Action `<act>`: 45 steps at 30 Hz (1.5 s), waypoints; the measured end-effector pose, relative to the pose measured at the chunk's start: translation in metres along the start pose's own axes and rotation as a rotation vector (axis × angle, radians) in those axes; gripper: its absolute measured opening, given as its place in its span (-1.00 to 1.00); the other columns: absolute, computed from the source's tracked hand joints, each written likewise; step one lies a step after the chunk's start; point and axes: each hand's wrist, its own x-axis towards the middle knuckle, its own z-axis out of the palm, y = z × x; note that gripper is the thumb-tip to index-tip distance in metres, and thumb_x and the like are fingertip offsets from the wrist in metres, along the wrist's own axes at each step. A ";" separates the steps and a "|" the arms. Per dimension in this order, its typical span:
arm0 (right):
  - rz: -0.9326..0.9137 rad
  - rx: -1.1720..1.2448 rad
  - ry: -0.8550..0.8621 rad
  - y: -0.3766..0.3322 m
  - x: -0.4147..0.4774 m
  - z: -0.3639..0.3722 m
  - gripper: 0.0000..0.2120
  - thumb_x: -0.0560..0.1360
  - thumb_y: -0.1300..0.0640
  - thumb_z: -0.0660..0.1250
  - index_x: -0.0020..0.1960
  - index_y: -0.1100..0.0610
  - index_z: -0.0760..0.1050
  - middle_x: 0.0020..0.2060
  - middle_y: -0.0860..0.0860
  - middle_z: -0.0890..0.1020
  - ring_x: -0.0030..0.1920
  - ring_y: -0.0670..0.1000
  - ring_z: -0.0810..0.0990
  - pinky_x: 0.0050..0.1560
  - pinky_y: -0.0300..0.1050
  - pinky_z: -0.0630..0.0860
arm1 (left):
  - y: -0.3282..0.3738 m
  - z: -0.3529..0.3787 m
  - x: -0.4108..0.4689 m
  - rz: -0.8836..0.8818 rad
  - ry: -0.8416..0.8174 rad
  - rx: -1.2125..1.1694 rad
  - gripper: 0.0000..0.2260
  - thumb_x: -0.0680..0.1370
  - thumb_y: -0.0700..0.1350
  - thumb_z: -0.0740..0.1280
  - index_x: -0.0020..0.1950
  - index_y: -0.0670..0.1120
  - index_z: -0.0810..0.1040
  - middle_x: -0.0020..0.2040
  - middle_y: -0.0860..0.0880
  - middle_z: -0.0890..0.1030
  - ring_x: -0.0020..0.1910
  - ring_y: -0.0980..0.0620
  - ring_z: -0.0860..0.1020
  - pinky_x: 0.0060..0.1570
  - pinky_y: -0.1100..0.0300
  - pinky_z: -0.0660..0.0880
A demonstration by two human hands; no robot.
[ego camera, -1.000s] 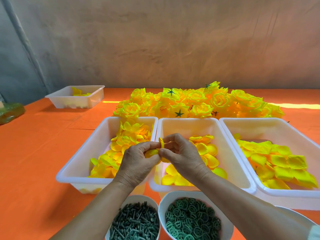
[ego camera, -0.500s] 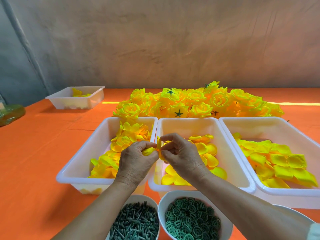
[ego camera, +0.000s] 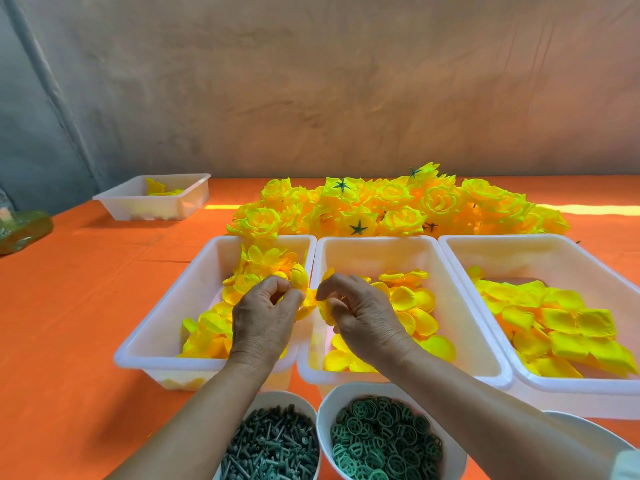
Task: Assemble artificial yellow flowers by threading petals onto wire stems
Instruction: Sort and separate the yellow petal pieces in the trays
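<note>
Fingers (ego camera: 277, 289) of left hand (ego camera: 263, 317) and right hand (ego camera: 363, 320) pinch yellow fabric petals (ego camera: 309, 301) held between them; seemingly light, floppy, easily creased, so probably best gripped near the middle, not edges

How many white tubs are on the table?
4. Three stand side by side in front: left tub, middle tub, right tub. A small tub sits far back on the left.
</note>
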 end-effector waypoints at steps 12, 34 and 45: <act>0.080 -0.176 -0.049 0.001 0.002 -0.002 -0.65 0.53 0.31 0.18 0.01 -0.03 0.65 -0.19 -0.06 0.39 -0.15 -0.04 0.39 -0.28 -0.34 0.24 | -0.007 -0.008 0.015 -0.146 0.243 -0.429 -0.93 0.58 -0.18 0.31 -0.10 -0.07 0.54 -0.32 0.01 0.62 -0.31 0.06 0.57 -0.24 0.13 0.58; 0.089 0.184 0.174 0.007 0.005 -0.004 -0.57 0.48 0.27 0.33 0.25 -0.09 0.38 -0.35 -0.07 0.56 -0.33 -0.03 0.51 -0.17 0.14 0.55 | 0.012 0.008 -0.004 -0.059 -0.180 0.088 -0.72 0.43 0.16 0.38 -0.36 0.00 0.55 -0.39 0.03 0.58 -0.29 -0.02 0.52 -0.23 0.08 0.41; 0.379 0.187 -0.044 0.007 0.008 -0.008 -0.86 0.48 0.11 0.31 -0.24 0.10 0.54 -0.37 -0.03 0.64 -0.47 -0.18 0.57 -0.45 -0.21 0.51 | 0.005 0.008 -0.008 0.055 -0.080 0.140 -0.67 0.53 0.04 0.37 -0.40 0.03 0.41 -0.49 0.10 0.42 -0.43 0.15 0.36 -0.41 0.20 0.25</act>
